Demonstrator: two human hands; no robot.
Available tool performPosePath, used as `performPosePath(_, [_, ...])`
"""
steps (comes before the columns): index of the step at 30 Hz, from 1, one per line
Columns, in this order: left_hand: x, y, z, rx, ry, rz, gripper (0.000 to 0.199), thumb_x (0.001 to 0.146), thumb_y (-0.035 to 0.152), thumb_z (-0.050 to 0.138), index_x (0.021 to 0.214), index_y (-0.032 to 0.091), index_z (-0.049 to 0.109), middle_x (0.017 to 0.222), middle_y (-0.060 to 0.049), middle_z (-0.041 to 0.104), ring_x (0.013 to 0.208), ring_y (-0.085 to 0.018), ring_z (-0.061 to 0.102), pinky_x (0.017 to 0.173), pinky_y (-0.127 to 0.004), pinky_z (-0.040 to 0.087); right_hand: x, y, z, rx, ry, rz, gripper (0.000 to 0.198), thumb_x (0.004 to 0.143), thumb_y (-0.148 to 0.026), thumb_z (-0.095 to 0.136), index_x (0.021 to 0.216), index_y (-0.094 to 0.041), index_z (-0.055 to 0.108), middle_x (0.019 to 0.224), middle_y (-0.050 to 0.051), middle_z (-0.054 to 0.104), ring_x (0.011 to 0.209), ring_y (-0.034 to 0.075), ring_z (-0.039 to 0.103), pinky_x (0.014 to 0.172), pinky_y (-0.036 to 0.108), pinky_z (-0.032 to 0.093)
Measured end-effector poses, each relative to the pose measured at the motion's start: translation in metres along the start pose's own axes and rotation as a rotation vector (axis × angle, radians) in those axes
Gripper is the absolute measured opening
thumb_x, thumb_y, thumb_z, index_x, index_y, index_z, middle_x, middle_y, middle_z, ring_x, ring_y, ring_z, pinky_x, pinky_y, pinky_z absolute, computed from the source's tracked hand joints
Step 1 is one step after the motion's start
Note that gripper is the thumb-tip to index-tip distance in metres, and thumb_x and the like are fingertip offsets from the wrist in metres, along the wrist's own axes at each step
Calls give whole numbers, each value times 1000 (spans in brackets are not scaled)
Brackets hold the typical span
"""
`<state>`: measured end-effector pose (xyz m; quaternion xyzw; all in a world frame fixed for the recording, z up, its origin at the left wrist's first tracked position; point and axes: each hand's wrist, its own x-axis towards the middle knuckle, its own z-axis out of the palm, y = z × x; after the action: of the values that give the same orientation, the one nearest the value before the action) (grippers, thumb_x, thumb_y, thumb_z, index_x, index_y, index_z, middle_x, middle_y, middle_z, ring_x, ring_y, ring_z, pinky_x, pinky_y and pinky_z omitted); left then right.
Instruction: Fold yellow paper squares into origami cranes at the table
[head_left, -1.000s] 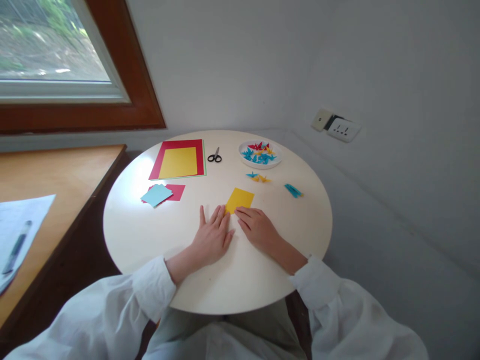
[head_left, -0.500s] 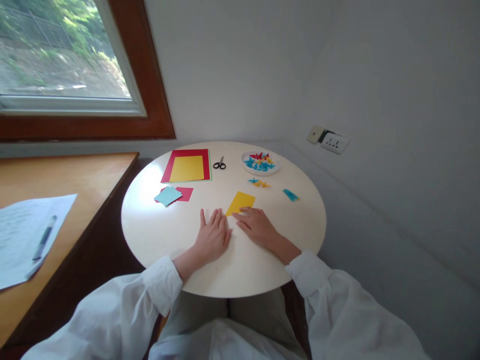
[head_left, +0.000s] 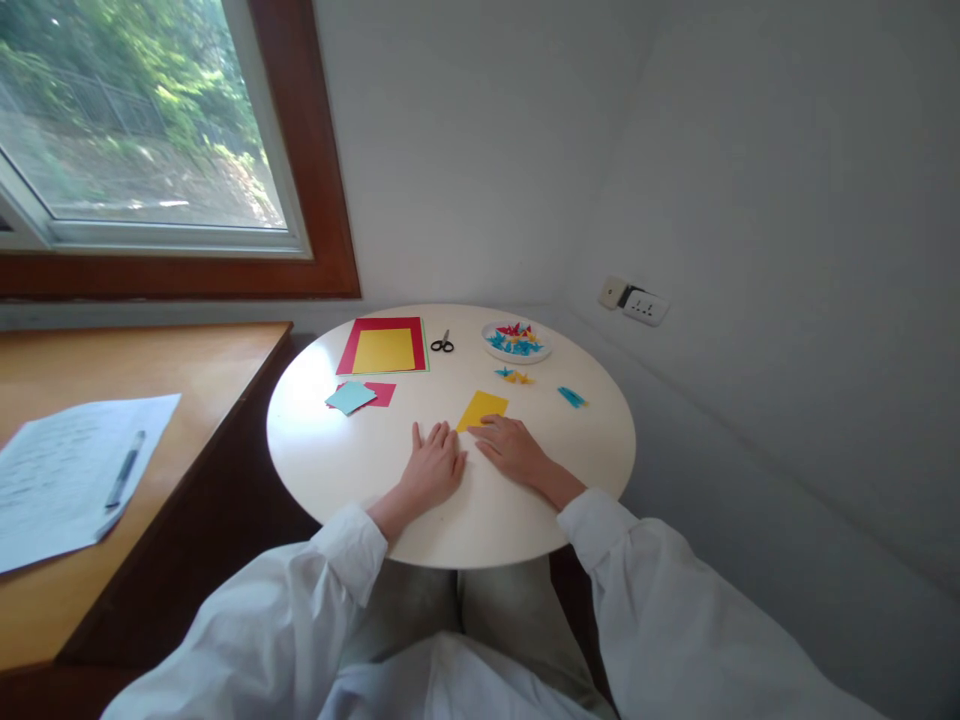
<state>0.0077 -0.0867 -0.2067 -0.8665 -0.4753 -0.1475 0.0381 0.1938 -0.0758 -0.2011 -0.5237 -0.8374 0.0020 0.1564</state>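
Note:
A yellow sheet of paper [head_left: 483, 405] lies flat on the round white table [head_left: 465, 530], turned at a slant. My right hand [head_left: 511, 448] rests over its near right edge, fingers stretched out and touching it. Beside the paper's near left corner, my left hand [head_left: 435, 466] lies palm down with fingers spread on the tabletop. Beyond the paper sit a few small folded paper cranes, blue and yellow [head_left: 517, 377]. Thin folded blue paper strips [head_left: 572, 397] lie to the right.
A white plate [head_left: 491, 353] at the back holds several folded cranes. Black-handled scissors [head_left: 442, 343] lie near large red and yellow sheets [head_left: 384, 350]. Small light blue and pink squares [head_left: 351, 398] are at left. A wooden desk [head_left: 187, 350] bears written papers and a pen [head_left: 125, 470].
The camera view has tilted up and shifted slightly left. Both hands and the yellow paper stay nearly in the same places on the table.

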Motion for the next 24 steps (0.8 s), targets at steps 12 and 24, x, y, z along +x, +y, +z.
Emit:
performPosePath(12, [2, -1, 0, -5, 30, 15, 33, 91, 27, 30, 109, 12, 53, 124, -19, 54, 123, -28, 44, 106, -61, 19, 0, 2, 1, 9, 96, -24, 31, 91, -25, 39, 113, -17, 61, 118, 10, 63, 111, 18, 56, 96, 35, 40])
performPosePath(24, [2, -2, -1, -12, 38, 25, 33, 91, 25, 29, 109, 11, 52, 122, -19, 55, 123, -27, 44, 107, -60, 20, 1, 2, 3, 1, 157, 30, 37, 92, -22, 33, 114, -10, 61, 117, 14, 64, 110, 19, 59, 97, 36, 42])
